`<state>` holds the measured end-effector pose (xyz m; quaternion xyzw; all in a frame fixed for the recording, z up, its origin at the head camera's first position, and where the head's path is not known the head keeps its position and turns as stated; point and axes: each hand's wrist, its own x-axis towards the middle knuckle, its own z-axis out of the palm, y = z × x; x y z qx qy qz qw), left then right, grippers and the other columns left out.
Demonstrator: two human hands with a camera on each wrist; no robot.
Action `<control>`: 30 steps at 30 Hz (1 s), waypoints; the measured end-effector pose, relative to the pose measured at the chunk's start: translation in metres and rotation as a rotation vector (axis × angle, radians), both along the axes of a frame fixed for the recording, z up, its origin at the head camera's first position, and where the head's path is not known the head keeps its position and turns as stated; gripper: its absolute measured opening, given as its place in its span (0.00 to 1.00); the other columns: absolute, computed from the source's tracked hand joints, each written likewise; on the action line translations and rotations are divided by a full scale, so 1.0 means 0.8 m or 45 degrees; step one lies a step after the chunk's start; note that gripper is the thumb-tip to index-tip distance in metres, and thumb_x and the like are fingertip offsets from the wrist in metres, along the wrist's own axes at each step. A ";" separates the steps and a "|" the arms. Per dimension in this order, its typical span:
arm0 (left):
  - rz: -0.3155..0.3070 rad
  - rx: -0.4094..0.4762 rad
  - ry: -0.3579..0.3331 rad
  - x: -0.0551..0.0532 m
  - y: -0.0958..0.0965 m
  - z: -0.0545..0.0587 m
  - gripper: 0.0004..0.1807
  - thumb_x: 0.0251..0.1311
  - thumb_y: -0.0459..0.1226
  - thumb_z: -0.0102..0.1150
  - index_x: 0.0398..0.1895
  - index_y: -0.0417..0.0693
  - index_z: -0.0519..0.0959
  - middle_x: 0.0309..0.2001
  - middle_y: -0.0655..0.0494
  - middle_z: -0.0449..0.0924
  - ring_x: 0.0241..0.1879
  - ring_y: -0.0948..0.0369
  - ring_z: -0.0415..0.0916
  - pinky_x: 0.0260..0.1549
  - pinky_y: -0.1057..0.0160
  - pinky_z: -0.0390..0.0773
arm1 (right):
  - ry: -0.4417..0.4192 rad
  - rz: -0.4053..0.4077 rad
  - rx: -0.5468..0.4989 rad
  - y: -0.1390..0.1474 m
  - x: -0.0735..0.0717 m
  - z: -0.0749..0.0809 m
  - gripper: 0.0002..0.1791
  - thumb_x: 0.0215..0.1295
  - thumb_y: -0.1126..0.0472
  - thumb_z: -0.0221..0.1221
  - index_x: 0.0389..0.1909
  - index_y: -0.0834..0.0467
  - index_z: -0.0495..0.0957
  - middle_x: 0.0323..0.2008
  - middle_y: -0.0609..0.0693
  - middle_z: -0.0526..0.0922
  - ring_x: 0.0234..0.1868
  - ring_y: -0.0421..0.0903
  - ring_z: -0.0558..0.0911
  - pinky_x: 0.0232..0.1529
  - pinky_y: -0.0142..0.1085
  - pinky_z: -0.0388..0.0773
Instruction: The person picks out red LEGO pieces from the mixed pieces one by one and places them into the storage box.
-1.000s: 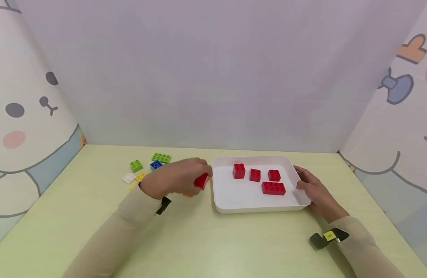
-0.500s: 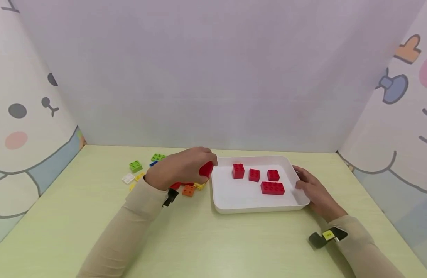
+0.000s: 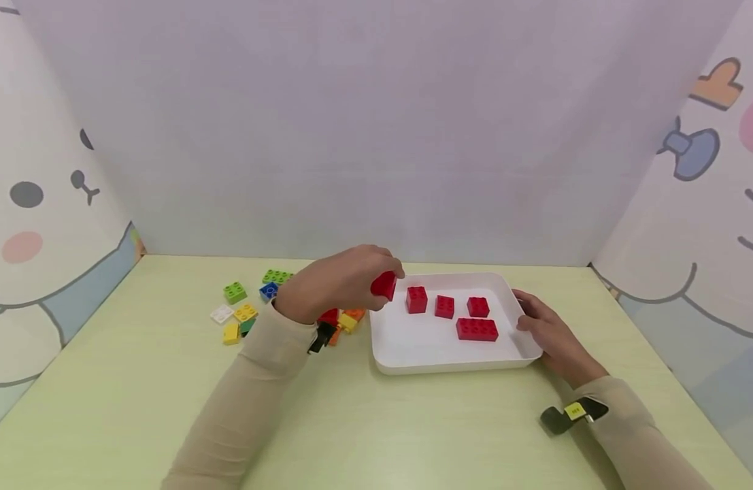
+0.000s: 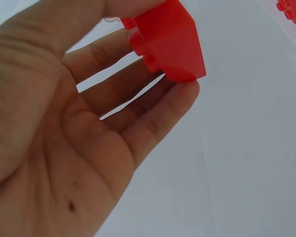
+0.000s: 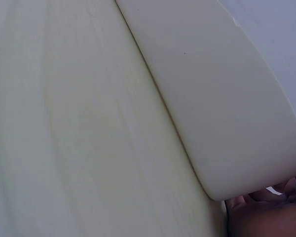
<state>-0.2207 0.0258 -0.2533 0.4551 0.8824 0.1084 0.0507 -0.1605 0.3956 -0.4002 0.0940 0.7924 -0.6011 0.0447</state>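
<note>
My left hand (image 3: 345,280) pinches a red toy brick (image 3: 384,285) between thumb and fingers, above the left edge of the white tray (image 3: 413,348). Up close in the left wrist view, the brick (image 4: 175,42) shows studs toward the palm and a smooth slanted face. My right hand (image 3: 550,337) grips the tray's right side, thumb over the rim. In the right wrist view the tray's outer wall (image 5: 207,98) fills much of the frame, and only part of the hand (image 5: 271,217) shows. Inside the tray lie several red bricks, among them a long one (image 3: 477,330).
Left of the tray, loose bricks lie on the pale table (image 3: 352,422): a green one (image 3: 235,292), a white one (image 3: 222,314), a blue one (image 3: 269,291), a yellow one (image 3: 231,333) and others partly behind the left wrist. A plain backdrop (image 3: 376,136) rises behind.
My left hand has moved right and slightly up with the red brick, from beside the tray to over its left edge. More loose bricks show behind it. My right hand keeps its place.
</note>
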 end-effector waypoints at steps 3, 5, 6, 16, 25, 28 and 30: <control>-0.001 0.026 0.007 -0.001 0.000 0.001 0.24 0.58 0.37 0.72 0.59 0.48 0.80 0.52 0.57 0.80 0.50 0.60 0.74 0.42 0.66 0.82 | -0.006 -0.006 -0.006 -0.001 -0.001 -0.001 0.40 0.71 0.71 0.43 0.82 0.55 0.42 0.80 0.61 0.41 0.73 0.62 0.53 0.68 0.46 0.67; -0.005 0.039 0.007 -0.001 0.000 0.002 0.24 0.59 0.37 0.72 0.59 0.48 0.80 0.52 0.57 0.80 0.50 0.60 0.74 0.43 0.65 0.82 | -0.008 -0.006 -0.008 -0.002 -0.001 -0.001 0.40 0.71 0.71 0.43 0.82 0.55 0.42 0.80 0.61 0.41 0.74 0.62 0.52 0.71 0.51 0.62; -0.005 0.042 0.007 -0.001 0.000 0.003 0.24 0.59 0.37 0.72 0.59 0.48 0.80 0.52 0.57 0.80 0.50 0.60 0.74 0.43 0.65 0.82 | -0.007 -0.007 -0.013 -0.002 -0.002 -0.001 0.40 0.71 0.71 0.43 0.82 0.55 0.42 0.80 0.61 0.41 0.74 0.62 0.52 0.72 0.54 0.60; -0.024 0.083 0.020 0.002 0.028 0.014 0.23 0.62 0.39 0.70 0.61 0.50 0.80 0.56 0.57 0.79 0.52 0.61 0.74 0.43 0.68 0.80 | -0.010 -0.014 -0.013 0.005 -0.002 -0.004 0.40 0.71 0.72 0.42 0.82 0.55 0.41 0.80 0.62 0.40 0.74 0.63 0.50 0.73 0.59 0.54; -0.014 0.102 -0.003 0.002 0.036 0.015 0.24 0.62 0.39 0.70 0.61 0.50 0.80 0.55 0.56 0.80 0.51 0.61 0.74 0.42 0.69 0.80 | -0.002 -0.003 -0.018 -0.001 -0.001 -0.005 0.40 0.72 0.71 0.42 0.82 0.55 0.41 0.80 0.61 0.42 0.74 0.62 0.52 0.72 0.55 0.58; -0.015 0.101 0.012 0.002 0.038 0.015 0.23 0.63 0.39 0.69 0.61 0.49 0.80 0.54 0.56 0.80 0.51 0.61 0.75 0.42 0.69 0.80 | 0.000 -0.002 -0.016 0.000 0.000 -0.003 0.40 0.72 0.71 0.42 0.82 0.55 0.41 0.80 0.61 0.42 0.74 0.61 0.53 0.72 0.55 0.59; -0.025 0.097 0.037 0.002 0.042 0.016 0.23 0.63 0.40 0.69 0.61 0.49 0.80 0.54 0.57 0.80 0.50 0.61 0.75 0.43 0.68 0.80 | 0.001 -0.005 -0.016 -0.001 0.001 -0.002 0.39 0.72 0.70 0.42 0.82 0.55 0.41 0.80 0.61 0.42 0.74 0.61 0.53 0.72 0.55 0.58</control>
